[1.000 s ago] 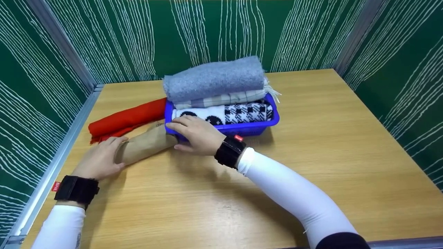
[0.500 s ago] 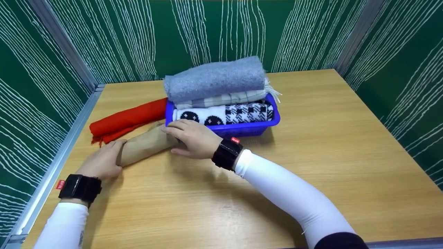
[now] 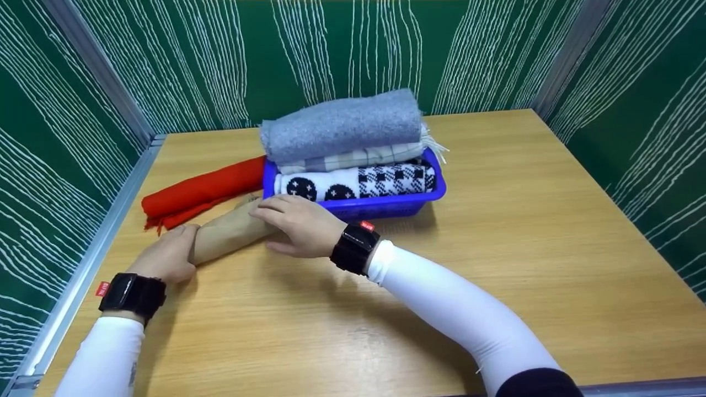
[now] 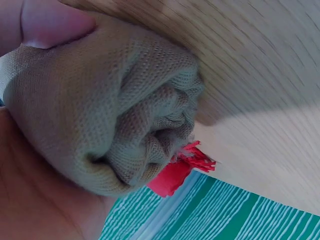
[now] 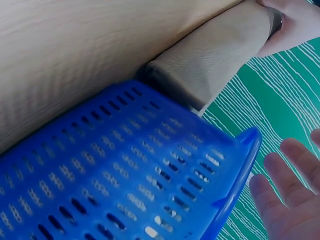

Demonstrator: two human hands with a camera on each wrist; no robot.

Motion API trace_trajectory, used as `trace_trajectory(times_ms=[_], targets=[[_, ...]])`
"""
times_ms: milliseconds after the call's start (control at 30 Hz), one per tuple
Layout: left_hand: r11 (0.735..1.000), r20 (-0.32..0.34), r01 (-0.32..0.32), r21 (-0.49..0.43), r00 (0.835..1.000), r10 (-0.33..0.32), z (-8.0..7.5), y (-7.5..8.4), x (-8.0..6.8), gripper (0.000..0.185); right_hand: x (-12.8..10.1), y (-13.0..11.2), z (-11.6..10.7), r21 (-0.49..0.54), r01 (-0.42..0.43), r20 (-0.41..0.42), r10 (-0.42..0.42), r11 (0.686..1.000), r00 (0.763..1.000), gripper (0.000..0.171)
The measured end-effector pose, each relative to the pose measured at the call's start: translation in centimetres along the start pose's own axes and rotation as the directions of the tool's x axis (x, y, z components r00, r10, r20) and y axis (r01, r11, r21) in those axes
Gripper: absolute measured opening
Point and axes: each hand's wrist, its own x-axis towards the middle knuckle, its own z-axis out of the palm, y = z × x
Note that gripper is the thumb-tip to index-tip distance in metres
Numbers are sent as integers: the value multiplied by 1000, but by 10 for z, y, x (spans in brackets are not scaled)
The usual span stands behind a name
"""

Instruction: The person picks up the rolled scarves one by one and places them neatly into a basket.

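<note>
A rolled tan scarf (image 3: 229,234) lies slantwise on the table, its right end by the basket's near left corner. My left hand (image 3: 168,256) grips its left end. In the left wrist view, thumb and palm lie against the roll (image 4: 85,100) beside its folded end. My right hand (image 3: 300,223) hovers near the scarf's right end, hiding part of it in the head view. The right wrist view shows its fingers (image 5: 287,175) extended, apart from the roll. The blue basket (image 3: 380,209) holds a black-and-white patterned roll (image 3: 342,184), a pale checked roll (image 3: 353,159) and a grey roll (image 3: 342,127) on top.
A red rolled scarf (image 3: 204,190) with fringe lies behind the tan one, its right end against the basket. White fringe (image 3: 434,149) hangs over the basket's right rim. Green walls with white lines enclose the wooden table (image 3: 524,237) at the back and sides.
My right hand has moved left and slightly toward me, off the basket's rim to the scarf's end. My left hand has shifted slightly right and closed more around the tan roll. The basket stays put.
</note>
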Motion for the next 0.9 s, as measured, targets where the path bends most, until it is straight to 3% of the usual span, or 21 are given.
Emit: trace_trajectory(times_ms=[367,900], targets=[[1000,-38,-26,-2,999,26,-2,3,-1,70,8,-7,8,-16,37,25,-37,999,999,66],[996,-70,-81,19,994,83,3,1,-7,66,12,-19,24,-70,59,97,-52,996,994,68]])
